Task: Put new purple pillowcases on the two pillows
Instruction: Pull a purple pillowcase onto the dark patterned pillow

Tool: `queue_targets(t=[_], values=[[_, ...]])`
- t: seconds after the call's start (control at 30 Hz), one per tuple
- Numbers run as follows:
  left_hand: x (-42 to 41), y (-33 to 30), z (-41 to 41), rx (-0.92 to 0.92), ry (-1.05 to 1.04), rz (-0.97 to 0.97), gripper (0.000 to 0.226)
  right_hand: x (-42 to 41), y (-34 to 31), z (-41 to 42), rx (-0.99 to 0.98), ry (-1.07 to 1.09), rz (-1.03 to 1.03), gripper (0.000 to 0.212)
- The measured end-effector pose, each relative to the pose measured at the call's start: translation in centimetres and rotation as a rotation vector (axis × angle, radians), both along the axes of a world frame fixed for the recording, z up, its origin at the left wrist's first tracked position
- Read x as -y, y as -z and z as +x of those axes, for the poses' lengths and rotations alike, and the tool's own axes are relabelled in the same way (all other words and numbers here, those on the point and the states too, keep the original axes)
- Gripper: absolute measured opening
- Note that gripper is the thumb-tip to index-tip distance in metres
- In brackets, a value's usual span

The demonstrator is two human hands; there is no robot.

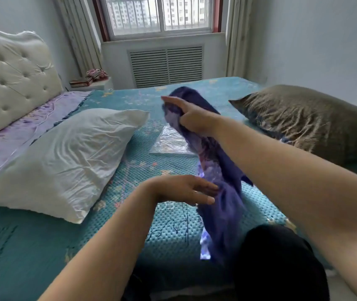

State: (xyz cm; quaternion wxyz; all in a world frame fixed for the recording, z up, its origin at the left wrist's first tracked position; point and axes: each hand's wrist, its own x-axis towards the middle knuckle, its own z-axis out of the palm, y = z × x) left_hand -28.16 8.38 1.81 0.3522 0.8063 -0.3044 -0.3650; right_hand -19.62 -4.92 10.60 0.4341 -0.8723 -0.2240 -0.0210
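Broadly, the bed (42, 246) fills most of the view, covered in a teal dotted blanket with small flowers, and a tufted cream headboard (10, 68) stands along its left side. Beyond the far edge are a window (160, 14) with curtains and a slatted vent panel (166, 66) under it.

A bare white pillow (64, 161) lies on the left half of the bed, one corner pointing toward the middle. A brownish-olive pillow (308, 120) lies on the right half, close to the bed's right edge. Between the two pillows runs an open strip of blanket.

The purple pillowcase (221, 192) hangs over that strip as a long, bunched, twisted length. It is dark violet, with paler lilac patches showing where the cloth turns. Its top end is raised above the middle of the bed and its lower end drops toward the near edge, beside a dark trouser leg (277, 263).

The right hand (192, 118) grips the upper end of the pillowcase, fingers curled into the cloth and the forefinger stretched out to the left. The left hand (186, 190) is lower, fingers straight and relaxed, fingertips touching the cloth's middle without closing on it.

A clear plastic bag (171, 142) lies flat on the blanket behind the pillowcase, between the pillows.
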Motion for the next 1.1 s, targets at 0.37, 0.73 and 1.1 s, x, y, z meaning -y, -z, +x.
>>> queue_targets(t=[0.37,0.73,1.1], values=[[-8.4,8.2,8.5,0.583,-0.59,0.293,0.059,4.8,19.0,-2.4,-0.482,0.734,-0.539,0.082],[-6.7,10.8,9.3,0.351,-0.474,0.473,0.065,5.8,19.3,-3.4,-0.684,0.385,0.643,0.05],[-8.4,12.8,10.6,0.371,-0.584,0.54,0.073,2.7,19.5,-7.0,-0.881,0.453,0.124,0.029]])
